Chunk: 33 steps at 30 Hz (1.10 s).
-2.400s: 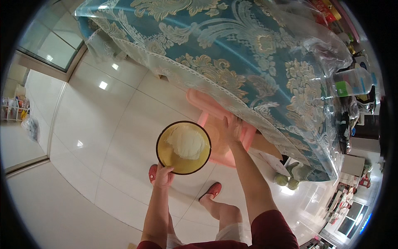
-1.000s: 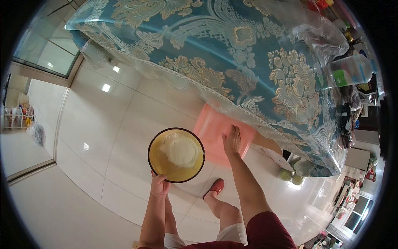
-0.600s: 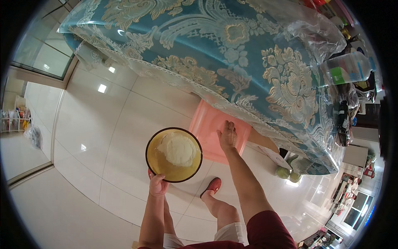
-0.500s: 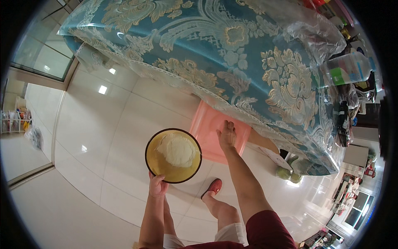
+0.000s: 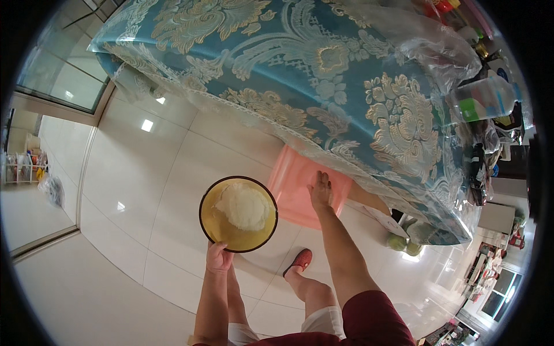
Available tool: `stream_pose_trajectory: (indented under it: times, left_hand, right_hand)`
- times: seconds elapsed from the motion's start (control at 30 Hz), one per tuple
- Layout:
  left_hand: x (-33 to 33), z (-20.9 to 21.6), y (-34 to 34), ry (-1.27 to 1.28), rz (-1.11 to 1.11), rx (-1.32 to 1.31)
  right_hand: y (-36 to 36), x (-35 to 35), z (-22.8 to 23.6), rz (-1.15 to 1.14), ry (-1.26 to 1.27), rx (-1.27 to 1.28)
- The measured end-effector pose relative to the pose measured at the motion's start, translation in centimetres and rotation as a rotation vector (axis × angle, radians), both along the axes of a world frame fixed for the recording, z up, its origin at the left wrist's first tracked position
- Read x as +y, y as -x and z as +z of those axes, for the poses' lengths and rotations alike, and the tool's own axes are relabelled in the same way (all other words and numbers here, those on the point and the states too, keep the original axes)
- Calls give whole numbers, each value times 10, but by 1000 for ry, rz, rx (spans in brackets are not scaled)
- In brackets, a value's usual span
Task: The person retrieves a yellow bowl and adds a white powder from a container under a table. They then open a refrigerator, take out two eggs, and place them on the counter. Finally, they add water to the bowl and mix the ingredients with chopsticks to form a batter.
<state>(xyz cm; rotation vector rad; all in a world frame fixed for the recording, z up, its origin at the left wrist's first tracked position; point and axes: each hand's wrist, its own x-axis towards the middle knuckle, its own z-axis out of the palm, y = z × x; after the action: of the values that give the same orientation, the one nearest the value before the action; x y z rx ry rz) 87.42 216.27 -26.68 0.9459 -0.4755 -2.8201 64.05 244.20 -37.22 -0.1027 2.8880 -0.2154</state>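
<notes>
Gripping dark-rimmed yellow bowl (image 5: 227, 236) by near edge with left hand (image 5: 218, 258), with thumb over rim; holding it above tiled floor (image 5: 184, 184), just left of pink plastic box (image 5: 287, 181); carrying white powder (image 5: 242, 206) inside, heaped toward far right; holding right hand (image 5: 321, 192) well apart from left, empty, uncurled, over box top; can't tell if touching; seeing box partly tucked under cloth-draped surface (image 5: 340, 86), in blue floral; seeing round green items (image 5: 396, 242) right of box, near cloth corner; seeing crumpled clear plastic (image 5: 441, 55) and clear container (image 5: 490, 99) at surface's right end; wearing red slipper (image 5: 298, 261) on right foot.
</notes>
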Motion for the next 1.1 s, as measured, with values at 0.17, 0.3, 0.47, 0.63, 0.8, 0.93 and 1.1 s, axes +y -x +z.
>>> stream_pose_trajectory:
  times: [0.17,0.3,0.47,0.63,0.8,0.93,1.1]
  left_hand:
    - [4,-6,1,10,-59,93]
    - [22,12,21,0,-138,70]
    - [36,-6,22,54,-231,25]
    - [52,-7,28,66,-290,-3]
    - [65,-9,32,75,-289,-34]
    - [63,10,32,97,-343,-1]
    - [63,63,36,83,-389,71]
  right_hand:
    - [-39,32,-6,-221,-13,253]
    - [-101,85,-41,-701,41,199]
    - [-120,94,-43,-872,616,27]
    - [-126,103,-49,-878,731,-48]
    - [-136,77,-68,-929,705,306]
    - [-127,84,-51,-904,711,-54]
    - [-129,99,14,-660,301,-223]
